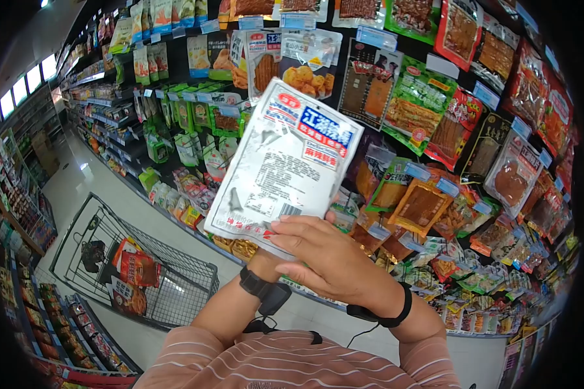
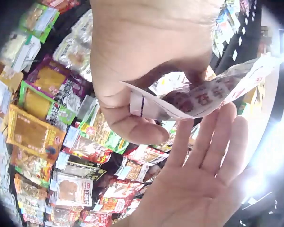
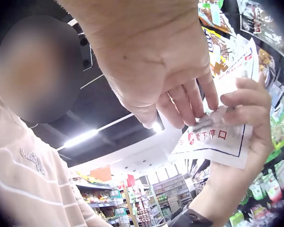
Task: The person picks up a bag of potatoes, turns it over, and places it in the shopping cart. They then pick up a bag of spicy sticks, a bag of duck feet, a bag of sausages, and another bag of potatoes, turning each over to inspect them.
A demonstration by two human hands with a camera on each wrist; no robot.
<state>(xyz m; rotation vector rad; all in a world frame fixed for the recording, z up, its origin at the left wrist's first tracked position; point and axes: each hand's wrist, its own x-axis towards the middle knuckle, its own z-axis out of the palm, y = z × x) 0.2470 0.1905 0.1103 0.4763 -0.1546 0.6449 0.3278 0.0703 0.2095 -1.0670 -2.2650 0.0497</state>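
A white printed package (image 1: 282, 162) with red and blue lettering is held up, tilted, before the shelves. My left hand (image 1: 265, 262) grips it from behind near its lower edge, mostly hidden in the head view; the left wrist view shows the thumb and fingers of my left hand (image 2: 146, 61) around the package (image 2: 198, 101). Across its lower front lies my right hand (image 1: 331, 259). In the right wrist view, my right hand (image 3: 156, 66) touches the package (image 3: 213, 139) with nearly straight fingertips, opposite the curled left fingers.
Hanging snack packets (image 1: 412, 104) fill the shelving ahead and to the right. A wire shopping cart (image 1: 182, 275) stands at lower left with a red packet (image 1: 136, 264) and others inside. Beyond it the aisle floor (image 1: 87, 168) runs away between shelves.
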